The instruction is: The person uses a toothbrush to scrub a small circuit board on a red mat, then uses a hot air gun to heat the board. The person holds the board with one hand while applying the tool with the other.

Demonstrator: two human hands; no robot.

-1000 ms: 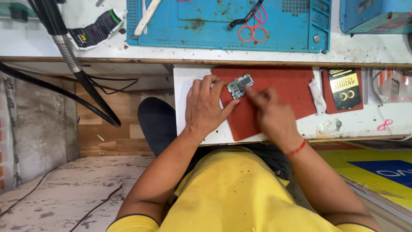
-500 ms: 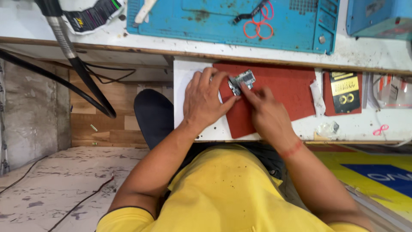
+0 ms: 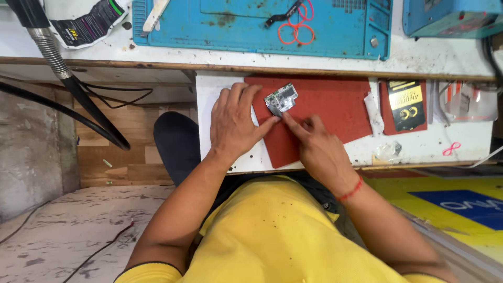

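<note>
Head view, looking down over a person in a yellow shirt seated at a work desk (image 3: pixel 220 86). A small circuit board (image 3: pixel 281 99), grey-green with metal shields, lies on a red mat (image 3: pixel 330 102) that covers the pull-out lower shelf of the desk; the mat probably serves as a non-slip, protective bed for the part.

The left hand (image 3: pixel 236 123) lies flat, palm down, across the left edge of the mat, fingers spread, with the thumb reaching to the board's lower left corner. Its grip is open: it presses down rather than closes on anything, apparently to steady the board and the mat. The right hand (image 3: pixel 314 144) comes in from below with the index finger extended to the board's lower edge and the other fingers curled under; whether a fine tool or small part is pinched in this grip cannot be told.

On the shelf to the right of the mat: a white crumpled scrap (image 3: pixel 373 107), a black and yellow packet (image 3: pixel 406 105), a clear wrapper (image 3: pixel 389 151). On the upper desk: a blue work mat (image 3: pixel 262 26) bearing orange rubber bands (image 3: pixel 296 29) and a pale flat tool (image 3: pixel 155 14). A black flexible hose (image 3: pixel 57 68) hangs at far left. A red thread (image 3: pixel 350 189) circles the right wrist.
</note>
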